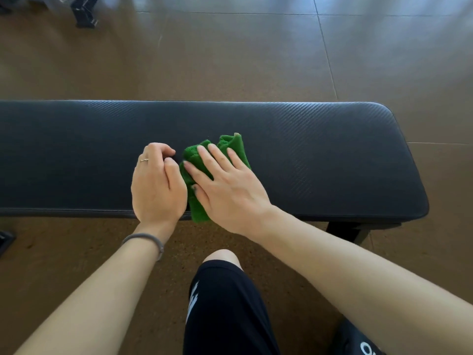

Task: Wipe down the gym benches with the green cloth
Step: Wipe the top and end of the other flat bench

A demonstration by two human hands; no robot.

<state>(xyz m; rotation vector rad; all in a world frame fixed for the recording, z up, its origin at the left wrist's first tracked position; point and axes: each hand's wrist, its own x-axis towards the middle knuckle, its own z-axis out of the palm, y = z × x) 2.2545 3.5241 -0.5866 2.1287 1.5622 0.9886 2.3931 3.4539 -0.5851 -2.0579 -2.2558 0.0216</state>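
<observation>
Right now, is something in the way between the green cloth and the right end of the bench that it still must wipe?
Nothing visible is. The right hand presses flat on the green cloth, and the bench pad from there to its right end lies bare. The left hand rests curled on the other side.

The long black padded gym bench [307,149] is cut off by the left edge of the picture, and only one dark leg shows under its right end. The crumpled green cloth [230,146] is partly hidden under the right hand [227,190]. The left hand [157,185] has curled fingers whose tips are hidden. At the top left, a dark metal stand [84,11] is blurred and cut off.
</observation>
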